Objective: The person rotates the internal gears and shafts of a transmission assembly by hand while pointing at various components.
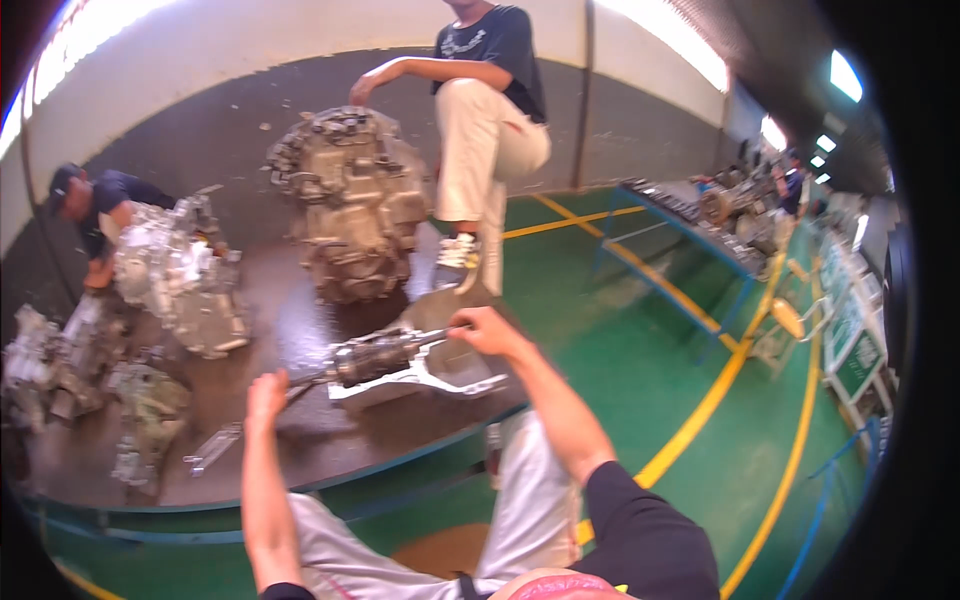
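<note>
A metal gear shaft with stacked gears along its middle lies level in front of me, above the table's near edge. At its right end, my right hand is closed on the thin tip. My left hand is closed around the other end, its fingers partly hidden by the back of the hand. Directly beneath and beside the shaft is a pale, fork-shaped metal part; whether the two touch, I cannot tell.
A large gearbox housing stands upright beyond the shaft, with a person resting a hand on it. Several castings, including a silver housing, sit leftward, where another person bends over. Right, a blue-framed table holds more parts.
</note>
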Motion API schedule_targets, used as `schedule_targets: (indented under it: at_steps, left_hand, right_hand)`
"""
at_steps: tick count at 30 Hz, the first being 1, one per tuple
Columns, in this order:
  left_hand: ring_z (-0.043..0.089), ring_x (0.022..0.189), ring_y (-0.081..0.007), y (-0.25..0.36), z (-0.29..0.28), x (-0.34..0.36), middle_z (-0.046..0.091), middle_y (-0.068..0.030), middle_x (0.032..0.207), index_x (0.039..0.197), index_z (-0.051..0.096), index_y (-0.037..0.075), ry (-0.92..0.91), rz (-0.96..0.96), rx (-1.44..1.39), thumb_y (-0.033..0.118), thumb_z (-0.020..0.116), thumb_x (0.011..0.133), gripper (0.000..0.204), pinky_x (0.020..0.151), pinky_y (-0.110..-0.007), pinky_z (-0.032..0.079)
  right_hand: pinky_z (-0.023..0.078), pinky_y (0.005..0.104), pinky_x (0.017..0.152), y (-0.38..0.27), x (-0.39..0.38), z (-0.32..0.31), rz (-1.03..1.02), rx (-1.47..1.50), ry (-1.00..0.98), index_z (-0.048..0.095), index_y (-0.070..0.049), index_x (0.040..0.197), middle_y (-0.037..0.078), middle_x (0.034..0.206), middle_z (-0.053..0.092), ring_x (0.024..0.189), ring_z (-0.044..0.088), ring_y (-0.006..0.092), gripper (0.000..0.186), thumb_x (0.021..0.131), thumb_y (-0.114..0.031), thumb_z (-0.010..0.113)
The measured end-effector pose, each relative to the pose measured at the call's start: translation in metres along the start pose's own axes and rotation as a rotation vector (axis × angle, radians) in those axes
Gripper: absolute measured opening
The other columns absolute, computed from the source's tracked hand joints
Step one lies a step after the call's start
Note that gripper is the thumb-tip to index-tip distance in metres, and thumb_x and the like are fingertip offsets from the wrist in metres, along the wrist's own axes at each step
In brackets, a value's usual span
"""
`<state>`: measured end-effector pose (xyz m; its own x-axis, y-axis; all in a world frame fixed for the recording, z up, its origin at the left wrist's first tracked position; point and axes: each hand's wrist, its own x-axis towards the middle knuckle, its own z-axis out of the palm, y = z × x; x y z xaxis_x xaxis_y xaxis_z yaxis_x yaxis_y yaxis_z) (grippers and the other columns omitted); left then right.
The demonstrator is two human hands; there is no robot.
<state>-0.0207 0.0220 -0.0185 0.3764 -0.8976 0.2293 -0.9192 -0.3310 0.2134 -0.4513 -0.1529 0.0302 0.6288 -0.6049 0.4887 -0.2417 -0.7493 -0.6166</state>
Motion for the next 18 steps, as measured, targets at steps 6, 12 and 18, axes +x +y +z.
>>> schedule_targets:
  at_steps: [6,12,18]
  left_hand:
    - [0.064,0.088,-0.0419,0.024,0.0,-0.004,0.066,-0.0221,0.088,0.092,0.064,0.007,-0.02,0.078,0.041,0.026,0.048,0.092,0.025,0.075,-0.052,0.05]
    - [0.061,0.093,-0.0468,-0.001,0.015,0.007,0.064,-0.0294,0.091,0.084,0.068,-0.004,0.096,0.039,0.0,0.041,0.036,0.097,0.057,0.085,-0.054,0.046]
    - [0.057,0.099,-0.0477,0.014,-0.002,0.0,0.063,-0.0281,0.1,0.099,0.065,0.0,-0.014,-0.083,-0.069,0.042,0.037,0.097,0.051,0.091,-0.053,0.043]
  right_hand:
    - [0.043,0.0422,0.056,0.011,-0.006,-0.011,0.12,-0.114,0.027,0.066,0.001,0.073,0.022,0.063,0.056,0.056,0.058,0.0292,0.037,0.087,-0.033,0.061]
    - [0.045,0.041,0.061,0.004,0.004,-0.009,0.105,-0.032,0.047,0.066,0.001,0.07,0.02,0.063,0.06,0.062,0.061,0.0309,0.033,0.084,-0.028,0.063]
    - [0.05,0.0358,0.072,-0.009,-0.006,-0.015,-0.011,0.141,0.025,0.064,0.001,0.093,0.015,0.081,0.068,0.076,0.066,0.0253,0.025,0.073,-0.011,0.075]
